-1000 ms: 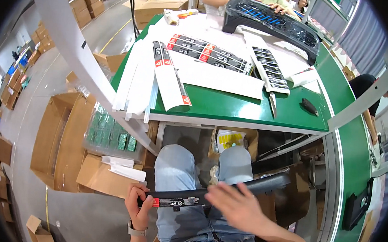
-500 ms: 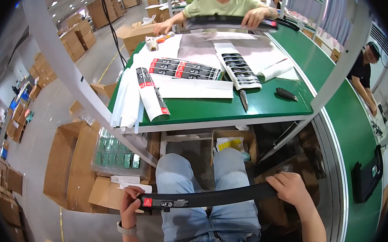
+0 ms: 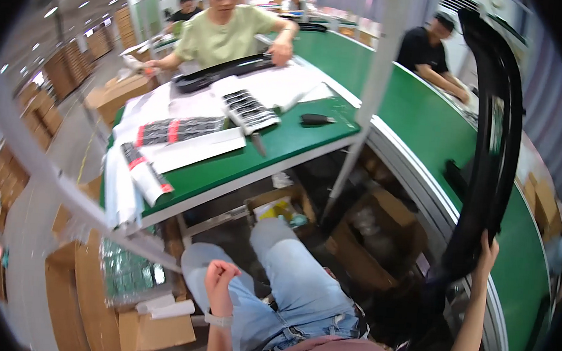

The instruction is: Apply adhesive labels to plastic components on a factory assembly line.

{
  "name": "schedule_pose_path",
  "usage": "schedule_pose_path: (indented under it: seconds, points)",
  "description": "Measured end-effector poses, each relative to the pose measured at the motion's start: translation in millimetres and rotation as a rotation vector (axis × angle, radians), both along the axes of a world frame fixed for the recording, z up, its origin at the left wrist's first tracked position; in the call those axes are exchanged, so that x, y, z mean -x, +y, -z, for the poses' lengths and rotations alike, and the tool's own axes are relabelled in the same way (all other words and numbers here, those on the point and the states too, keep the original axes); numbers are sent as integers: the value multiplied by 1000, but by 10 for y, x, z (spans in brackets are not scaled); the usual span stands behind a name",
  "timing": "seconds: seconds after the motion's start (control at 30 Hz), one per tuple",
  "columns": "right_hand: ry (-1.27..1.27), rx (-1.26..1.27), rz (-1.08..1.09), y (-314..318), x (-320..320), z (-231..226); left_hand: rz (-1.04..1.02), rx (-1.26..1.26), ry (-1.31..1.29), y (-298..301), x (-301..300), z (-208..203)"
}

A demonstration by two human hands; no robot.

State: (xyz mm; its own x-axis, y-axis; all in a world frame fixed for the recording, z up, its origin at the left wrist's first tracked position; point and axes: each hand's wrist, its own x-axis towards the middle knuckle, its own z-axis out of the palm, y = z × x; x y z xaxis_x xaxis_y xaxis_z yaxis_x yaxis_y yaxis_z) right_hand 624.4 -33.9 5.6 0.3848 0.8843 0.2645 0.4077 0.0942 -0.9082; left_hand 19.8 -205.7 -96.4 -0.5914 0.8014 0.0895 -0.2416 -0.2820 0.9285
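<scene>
My right hand (image 3: 484,250) grips the lower end of a long curved black plastic part (image 3: 495,138) and holds it upright at the right, above the green conveyor (image 3: 427,130). My left hand (image 3: 220,277) is closed in a loose fist over my left knee and holds nothing. I sit in blue jeans in front of a green work table (image 3: 229,165).
The table carries white bags (image 3: 124,184), black-and-red packaged strips (image 3: 176,131), a tray of small black parts (image 3: 251,110) and a black marker (image 3: 315,120). A person in a green shirt (image 3: 226,31) handles another black part (image 3: 220,73). Cardboard boxes (image 3: 153,329) stand under and beside the table.
The long black part has left my lap: my left hand let go of it and my right hand swung it up to the right. My head turned right.
</scene>
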Motion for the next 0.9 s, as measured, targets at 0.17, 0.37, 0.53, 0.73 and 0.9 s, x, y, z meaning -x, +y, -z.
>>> schedule_pose_path:
  seconds: [0.17,0.37,0.53,0.73,0.9]
  points:
    - [42,-205,132,868,314,-672,29,143,-182,-89,-295,372]
    - [202,-7,188,2358,663,-1092,-39,211,-59,-285,-381,598]
    - [397,124,192,3675,886,-662,-82,254,-30,-235,-401,623]
    - [-295,392,94,3872,1453,-552,-61,283,-6,-320,-276,921]
    - [-1263,69,527,3221,814,-863,-9,382,9,-235,-271,920]
